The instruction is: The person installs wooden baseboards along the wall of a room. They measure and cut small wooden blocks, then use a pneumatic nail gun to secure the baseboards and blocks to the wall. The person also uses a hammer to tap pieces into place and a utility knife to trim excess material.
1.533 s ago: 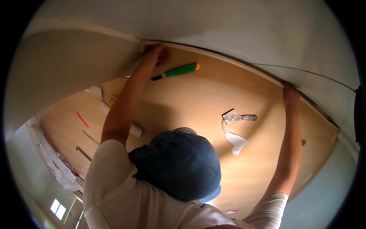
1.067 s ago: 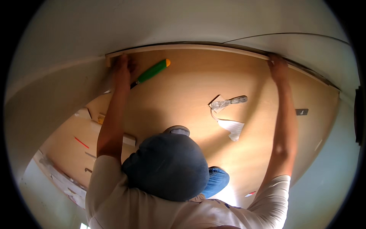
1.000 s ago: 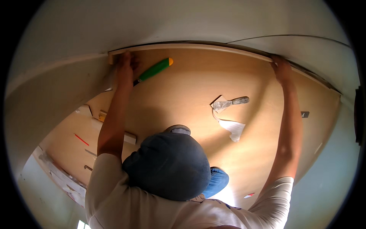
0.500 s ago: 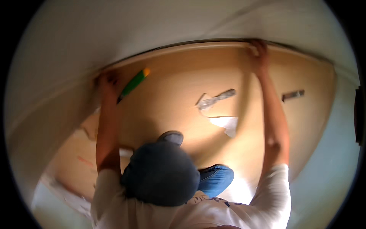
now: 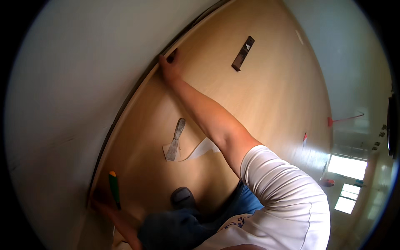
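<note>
My right hand (image 5: 169, 63) grips the long pale edge strip (image 5: 133, 100) where it runs along a dark gap beside the wall, its fingers curled. My left hand (image 5: 101, 204) lies in shadow at the strip's lower end, fingers too dark to make out. Just right of it is a green-and-yellow handled tool (image 5: 114, 186) with a dark blade. Between my hands, a putty knife (image 5: 178, 134) lies on a small pale piece, near a curved white scrap (image 5: 204, 148). Beyond my right hand lies a dark metal bar (image 5: 243, 53) with a bent end, on the wooden board (image 5: 283, 87).
The pale wall (image 5: 62, 83) borders the board on the left. My bent legs and shoe (image 5: 182, 197) are on the board at the bottom. At the right are a pale surface with windows (image 5: 346, 167), a red long-handled tool (image 5: 331, 121) and a small red-and-white item (image 5: 304, 139).
The view has swung right, so the strip now runs diagonally and windows show at the right. My right hand stays at the strip, my left at its other end.
</note>
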{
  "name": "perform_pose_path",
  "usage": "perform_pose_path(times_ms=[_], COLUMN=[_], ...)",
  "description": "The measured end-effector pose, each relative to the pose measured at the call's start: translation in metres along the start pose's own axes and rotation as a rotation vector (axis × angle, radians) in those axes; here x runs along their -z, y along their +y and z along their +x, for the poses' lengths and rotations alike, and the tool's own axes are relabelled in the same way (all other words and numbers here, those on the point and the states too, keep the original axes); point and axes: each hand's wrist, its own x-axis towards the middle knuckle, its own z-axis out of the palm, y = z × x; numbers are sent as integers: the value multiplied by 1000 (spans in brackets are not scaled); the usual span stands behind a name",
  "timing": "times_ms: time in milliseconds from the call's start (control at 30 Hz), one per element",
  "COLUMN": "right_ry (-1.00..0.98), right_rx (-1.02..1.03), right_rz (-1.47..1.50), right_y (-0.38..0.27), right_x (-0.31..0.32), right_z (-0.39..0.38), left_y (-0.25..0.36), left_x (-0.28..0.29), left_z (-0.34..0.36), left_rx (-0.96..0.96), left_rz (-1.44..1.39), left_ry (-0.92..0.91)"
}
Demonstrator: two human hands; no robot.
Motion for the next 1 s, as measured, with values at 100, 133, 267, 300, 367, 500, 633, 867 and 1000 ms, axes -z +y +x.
perform_pose_path(times_ms=[100,133,267,300,367,500,633,867,1000], right_ry=[-44,-54,-27,-27,-32,-44,-42,-86,-140], right_rx=[17,31,3,-6,1,24,70,150,194], right_rz=[-44,-80,116,106,106,119,-18,-115,-199], right_y=[-7,-6,-4,-4,-3,2,-9,-22,-25], right_x=[-12,-10,-10,-11,-11,-6,-5,2,-1], right_z=[-4,-5,-7,-7,-7,-6,-16,-20,-20], left_y=[19,22,30,33,42,50,53,60,60], left_x=[8,11,3,-4,-18,-9,9,-5,-8], left_z=[-28,-33,-50,-53,-62,-43,-28,-32,-34], left_rx=[-542,-717,-1082,-1087,-1077,-1048,-1050,-890,-899], left_rz=[788,1053,1621,1643,1621,1680,1673,1528,1522], left_ry=[2,-10,28,61,89,28,-42,-171,-184])
